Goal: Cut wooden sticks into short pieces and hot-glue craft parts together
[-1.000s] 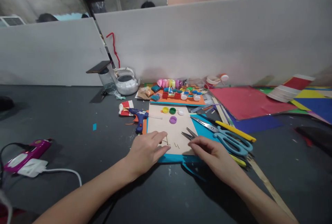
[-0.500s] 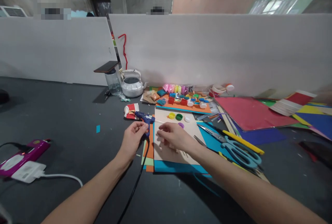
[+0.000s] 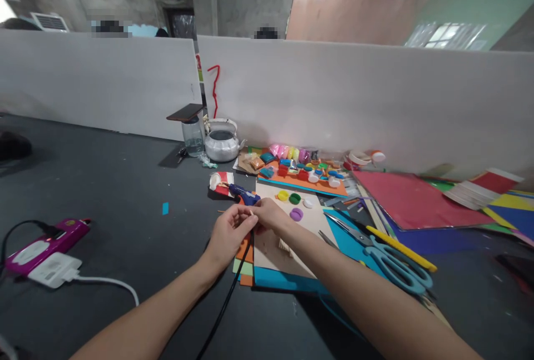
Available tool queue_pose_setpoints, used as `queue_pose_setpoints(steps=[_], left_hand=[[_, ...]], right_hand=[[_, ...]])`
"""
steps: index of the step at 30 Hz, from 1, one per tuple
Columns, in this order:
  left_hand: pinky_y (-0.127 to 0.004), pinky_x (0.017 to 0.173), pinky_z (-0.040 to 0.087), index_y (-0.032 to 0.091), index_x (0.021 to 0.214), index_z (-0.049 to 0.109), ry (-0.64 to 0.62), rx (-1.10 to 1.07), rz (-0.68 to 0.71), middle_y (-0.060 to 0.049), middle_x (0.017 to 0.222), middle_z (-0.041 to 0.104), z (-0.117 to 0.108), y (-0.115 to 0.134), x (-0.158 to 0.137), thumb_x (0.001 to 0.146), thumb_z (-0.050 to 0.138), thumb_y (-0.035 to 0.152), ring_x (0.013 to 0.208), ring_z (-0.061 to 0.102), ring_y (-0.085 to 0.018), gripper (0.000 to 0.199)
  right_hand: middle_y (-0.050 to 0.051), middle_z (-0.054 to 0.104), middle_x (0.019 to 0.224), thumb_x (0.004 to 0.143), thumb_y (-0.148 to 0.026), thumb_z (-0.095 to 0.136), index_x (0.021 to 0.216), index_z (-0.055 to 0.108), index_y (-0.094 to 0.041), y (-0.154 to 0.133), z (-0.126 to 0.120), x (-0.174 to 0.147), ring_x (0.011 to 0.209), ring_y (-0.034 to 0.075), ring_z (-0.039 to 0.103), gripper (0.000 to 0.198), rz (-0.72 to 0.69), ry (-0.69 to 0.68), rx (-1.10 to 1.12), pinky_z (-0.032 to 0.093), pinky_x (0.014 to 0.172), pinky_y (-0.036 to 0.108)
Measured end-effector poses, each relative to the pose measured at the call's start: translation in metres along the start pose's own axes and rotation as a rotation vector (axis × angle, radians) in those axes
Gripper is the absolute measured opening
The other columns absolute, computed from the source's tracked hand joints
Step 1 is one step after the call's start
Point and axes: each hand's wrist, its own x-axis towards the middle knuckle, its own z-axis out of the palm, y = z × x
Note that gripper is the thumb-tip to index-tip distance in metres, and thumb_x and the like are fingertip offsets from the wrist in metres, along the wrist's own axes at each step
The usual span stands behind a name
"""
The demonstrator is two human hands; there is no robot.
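My left hand (image 3: 229, 232) is closed in a pinch over the left edge of the beige sheet (image 3: 271, 262). A small pale tip shows at its fingertips. My right hand (image 3: 270, 214) meets it there, fingers curled and partly hidden; what they hold cannot be made out. The end of a thin stick (image 3: 221, 211) pokes out left of my left hand. Just beyond both hands lies a blue glue gun (image 3: 246, 196), its nozzle on a red-and-white piece (image 3: 222, 183) and its black cord (image 3: 227, 299) running toward me. Small pale wooden pieces (image 3: 286, 247) rest on the sheet under my right forearm.
Yellow (image 3: 282, 196), green (image 3: 295, 198), white and purple caps sit on the sheet. Blue-handled scissors (image 3: 396, 265) and a yellow cutter (image 3: 400, 247) lie right. Behind are paint pots (image 3: 312, 177), a kettle (image 3: 222, 147) and a jar (image 3: 193, 137). A purple power strip (image 3: 45, 246) is left.
My right hand has moved left and now meets my left hand, where they were apart before. The whole view has shifted slightly, with things appearing lower and farther right.
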Motion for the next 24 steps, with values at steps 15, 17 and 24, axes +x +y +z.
queue_pose_setpoints(steps=[15, 17, 24], left_hand=[[-0.028, 0.078, 0.047, 0.018, 0.097, 0.06, 0.088, 0.291, 0.172, -0.002, 0.081, 0.064, -0.002, 0.005, -0.007, 0.078, 0.066, 0.032, 0.08, 0.06, -0.015, 0.025], [-0.028, 0.076, 0.047, 0.017, 0.097, 0.061, 0.097, 0.292, 0.17, -0.001, 0.08, 0.063, -0.002, 0.005, -0.006, 0.078, 0.066, 0.032, 0.077, 0.059, -0.014, 0.025], [-0.027, 0.078, 0.044, 0.019, 0.099, 0.064, 0.126, 0.395, 0.252, 0.0, 0.084, 0.062, -0.004, 0.011, -0.009, 0.077, 0.068, 0.026, 0.08, 0.057, -0.013, 0.023]], right_hand=[[-0.009, 0.045, 0.054, 0.072, -0.027, 0.061, 0.077, 0.04, -0.022, 0.0, -0.019, -0.056, 0.044, 0.008, 0.044, 0.022, -0.276, 0.132, 0.449, 0.037, 0.042, 0.02], [-0.009, 0.044, 0.053, 0.079, -0.034, 0.062, 0.077, 0.042, -0.022, 0.005, -0.025, -0.071, 0.041, 0.007, 0.039, 0.023, -0.329, 0.15, 0.443, 0.032, 0.04, 0.02], [0.0, 0.061, 0.069, 0.08, -0.041, 0.068, 0.081, 0.053, -0.02, 0.028, -0.047, -0.131, 0.052, 0.011, 0.049, 0.025, -0.36, 0.193, 0.509, 0.038, 0.044, 0.021]])
